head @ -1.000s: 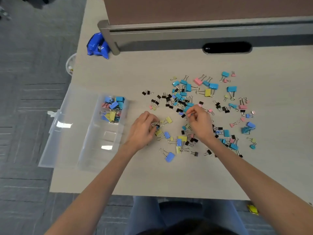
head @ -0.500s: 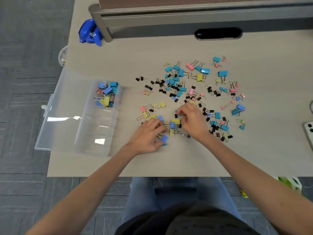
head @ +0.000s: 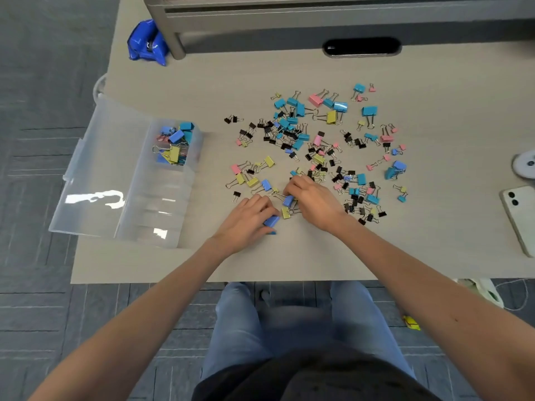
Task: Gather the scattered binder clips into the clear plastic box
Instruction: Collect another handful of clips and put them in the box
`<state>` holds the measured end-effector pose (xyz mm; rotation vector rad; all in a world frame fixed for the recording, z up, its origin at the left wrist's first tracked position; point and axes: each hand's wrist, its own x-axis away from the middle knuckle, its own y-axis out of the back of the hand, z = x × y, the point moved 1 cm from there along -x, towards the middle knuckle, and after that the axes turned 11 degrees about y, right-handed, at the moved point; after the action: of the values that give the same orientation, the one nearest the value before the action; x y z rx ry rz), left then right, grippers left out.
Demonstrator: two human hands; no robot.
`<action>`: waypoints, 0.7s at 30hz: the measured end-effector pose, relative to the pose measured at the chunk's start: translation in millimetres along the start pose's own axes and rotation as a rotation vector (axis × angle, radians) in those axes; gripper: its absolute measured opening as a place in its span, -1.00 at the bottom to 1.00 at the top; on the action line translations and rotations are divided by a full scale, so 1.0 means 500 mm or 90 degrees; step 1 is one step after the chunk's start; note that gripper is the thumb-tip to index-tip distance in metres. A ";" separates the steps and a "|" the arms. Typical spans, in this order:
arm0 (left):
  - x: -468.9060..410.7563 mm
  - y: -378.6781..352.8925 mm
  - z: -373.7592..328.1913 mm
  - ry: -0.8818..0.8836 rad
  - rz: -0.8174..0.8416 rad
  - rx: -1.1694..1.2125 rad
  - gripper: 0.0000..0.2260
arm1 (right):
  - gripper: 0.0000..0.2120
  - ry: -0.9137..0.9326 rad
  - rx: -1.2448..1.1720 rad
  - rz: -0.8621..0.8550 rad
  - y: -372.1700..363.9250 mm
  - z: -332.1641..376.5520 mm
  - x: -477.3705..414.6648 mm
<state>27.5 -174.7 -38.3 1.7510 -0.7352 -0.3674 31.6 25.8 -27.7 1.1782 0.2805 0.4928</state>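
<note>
Resting on the desk [head: 289, 256] nearest the person, the left hand [head: 246, 224] has its fingers curled round a blue clip [head: 271, 220], and just to its right the right hand [head: 315, 202] pinches a second blue clip [head: 288, 200] beside a yellow clip [head: 285, 213]. Scattered binder clips [head: 304, 134] lie between, beyond and to the right of both hands; left of the left hand stands the clear plastic box [head: 162, 221], lid open, with a pile of clips [head: 173, 146] in its far compartment

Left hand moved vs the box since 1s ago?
Yes. The left hand drew back toward the near edge of the desk: from level with the clear plastic box middle to level with its near end.
</note>
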 end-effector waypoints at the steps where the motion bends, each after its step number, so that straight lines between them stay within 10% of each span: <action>1: -0.001 0.002 -0.001 0.008 -0.010 0.006 -0.66 | -0.64 -0.005 0.004 -0.006 0.001 0.000 0.002; 15: -0.062 0.047 -0.016 0.201 -0.050 0.364 -0.78 | -0.46 -0.083 0.102 -0.115 0.045 -0.034 0.019; 21: -0.123 0.064 -0.049 0.338 0.000 0.581 -0.77 | -0.58 -0.305 -0.251 -0.228 0.059 -0.088 0.021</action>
<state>-13.6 -122.0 -8.1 2.5400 -0.5311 0.5174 13.9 75.1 -16.0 0.8036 -0.0246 -0.0578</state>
